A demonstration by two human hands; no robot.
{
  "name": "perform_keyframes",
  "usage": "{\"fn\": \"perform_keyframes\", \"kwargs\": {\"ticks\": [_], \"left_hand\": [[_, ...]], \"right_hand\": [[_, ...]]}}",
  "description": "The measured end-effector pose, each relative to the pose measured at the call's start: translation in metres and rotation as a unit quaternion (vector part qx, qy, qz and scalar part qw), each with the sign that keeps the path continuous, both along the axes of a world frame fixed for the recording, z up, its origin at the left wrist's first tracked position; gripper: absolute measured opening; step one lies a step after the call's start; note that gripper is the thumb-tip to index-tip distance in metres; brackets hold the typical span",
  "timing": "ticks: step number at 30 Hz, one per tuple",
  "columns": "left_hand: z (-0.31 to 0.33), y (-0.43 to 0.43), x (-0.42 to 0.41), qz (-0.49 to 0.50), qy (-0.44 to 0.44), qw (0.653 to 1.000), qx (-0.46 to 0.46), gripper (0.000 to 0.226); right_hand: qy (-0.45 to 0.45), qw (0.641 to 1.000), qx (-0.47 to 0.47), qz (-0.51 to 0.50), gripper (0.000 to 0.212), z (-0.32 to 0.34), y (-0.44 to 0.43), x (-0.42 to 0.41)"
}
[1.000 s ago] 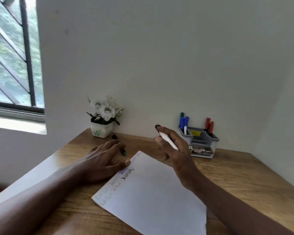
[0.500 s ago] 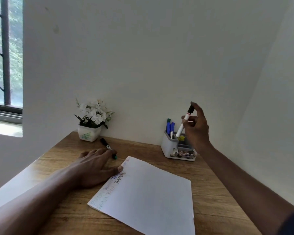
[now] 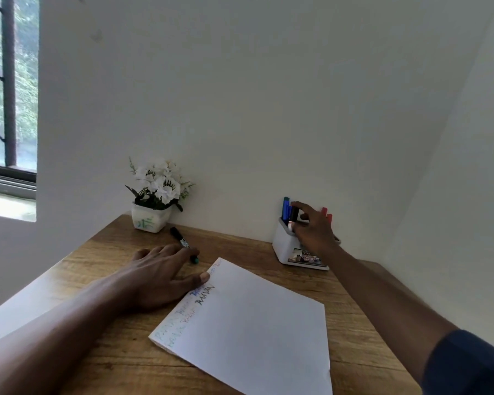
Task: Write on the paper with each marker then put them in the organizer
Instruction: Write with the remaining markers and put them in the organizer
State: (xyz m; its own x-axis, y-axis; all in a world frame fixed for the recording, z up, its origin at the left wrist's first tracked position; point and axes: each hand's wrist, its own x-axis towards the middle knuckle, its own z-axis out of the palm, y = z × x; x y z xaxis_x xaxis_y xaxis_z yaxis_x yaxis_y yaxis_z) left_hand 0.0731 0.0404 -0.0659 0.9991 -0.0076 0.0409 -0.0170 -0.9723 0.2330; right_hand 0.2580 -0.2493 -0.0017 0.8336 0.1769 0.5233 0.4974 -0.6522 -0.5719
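Plain white walls [image 3: 240, 95] meet a wooden desk [image 3: 120, 354] (barred window [image 3: 10, 89] at left, daylit).

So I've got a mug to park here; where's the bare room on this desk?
Free: the table right of the paper, and the stretch between flower pot and organizer. Crowded: around the left hand and loose marker.
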Motion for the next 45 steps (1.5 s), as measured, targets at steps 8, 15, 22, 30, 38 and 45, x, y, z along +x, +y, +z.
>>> {"fn": "perform_keyframes", "kwargs": {"ticks": [8, 15, 22, 30, 38, 45], "left_hand": [[0.000, 0.001, -0.001, -0.004, -0.001, 1.000, -0.007, 0.131], [0.000, 0.006, -0.002, 0.021, -0.012, 0.999, -0.047, 0.130], [-0.004, 0.018, 0.000, 0.056, -0.005, 0.998, -0.027, 0.128], [-0.001, 0.019, 0.001, 0.042, -0.024, 0.996, -0.081, 0.063], [-0.007, 0.022, 0.004, 0.056, -0.044, 0.994, -0.087, 0.074], [0.002, 0.014, -0.006, 0.043, -0.211, 0.955, -0.204, 0.075]], "right_hand": [[-0.069, 0.994, -0.074, -0.041, 0.066, -0.005, 0.000, 0.005], [-0.217, 0.971, -0.058, 0.082, 0.036, -0.010, 0.042, -0.039], [0.015, 0.978, -0.105, 0.177, 0.019, -0.012, 0.123, -0.061], [0.140, 0.941, -0.267, 0.150, 0.043, -0.023, 0.197, -0.059], [0.105, 0.957, -0.236, 0.135, 0.043, -0.020, 0.192, -0.058], [-0.012, 0.962, -0.216, 0.168, 0.039, -0.005, 0.124, -0.103]]}}
